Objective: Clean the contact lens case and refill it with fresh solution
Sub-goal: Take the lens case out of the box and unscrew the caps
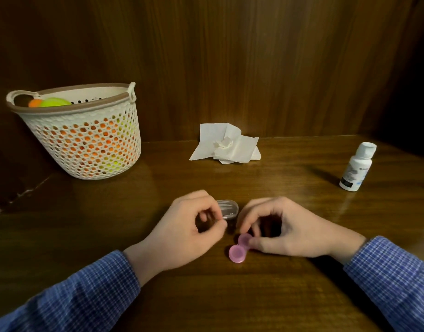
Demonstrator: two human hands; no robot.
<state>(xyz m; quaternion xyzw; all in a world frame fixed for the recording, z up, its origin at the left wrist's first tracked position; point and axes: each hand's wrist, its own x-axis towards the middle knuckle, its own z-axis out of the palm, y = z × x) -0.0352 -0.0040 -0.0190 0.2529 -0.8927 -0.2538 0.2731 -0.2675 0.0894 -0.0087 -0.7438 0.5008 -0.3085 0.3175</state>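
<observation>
Pink contact lens case [238, 250] lies on the wooden table [290, 200], pinched at one cup by the right hand [281, 232]; the left hand [189, 232], fingers curled, grips a clear plastic box [227, 209] just beside it. Solution bottle [357, 170] stands well right

White perforated basket [86, 149] holds orange, green balls.

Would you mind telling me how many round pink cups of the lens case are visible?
2: one pink cup lies nearest the camera; the other is pinched by the right hand. Fingers may hide more.
</observation>
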